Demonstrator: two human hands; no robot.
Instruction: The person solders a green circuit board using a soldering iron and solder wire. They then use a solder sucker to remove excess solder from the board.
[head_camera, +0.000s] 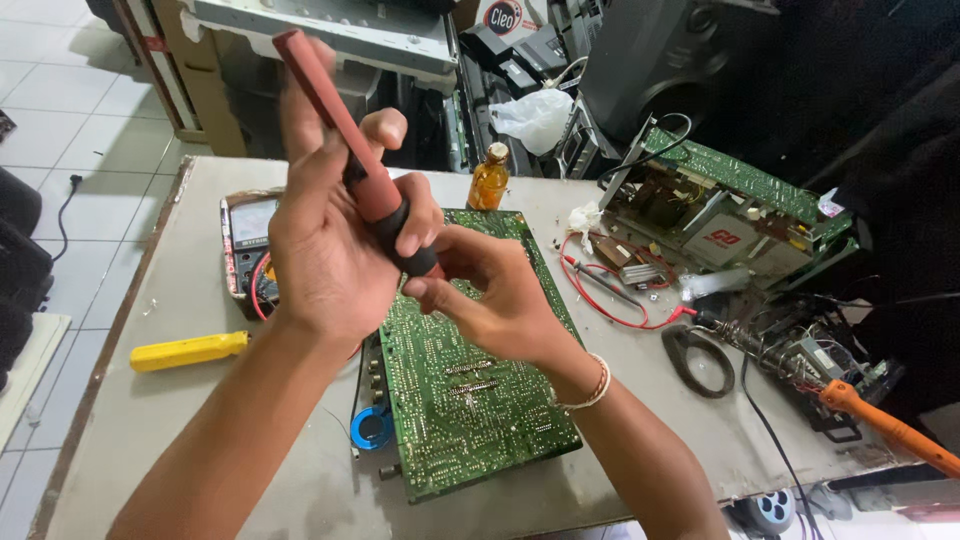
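My left hand (325, 235) is wrapped around a red tool with a black grip (345, 120), held upright and tilted left above the table. My right hand (495, 290) pinches the tool's lower black end, its fingertips touching it. Beneath both hands lies a large green circuit board (470, 400), solder side up, flat on the grey table (180, 300). The tool's tip is hidden by my fingers.
A multimeter (245, 250) lies behind my left hand, a yellow tool (185, 350) to the left, a small amber bottle (488, 180) behind the board. Right side: red probe leads (600, 290), another green board assembly (730, 200), an orange-handled soldering iron (890, 425), a blue solder spool (370, 428).
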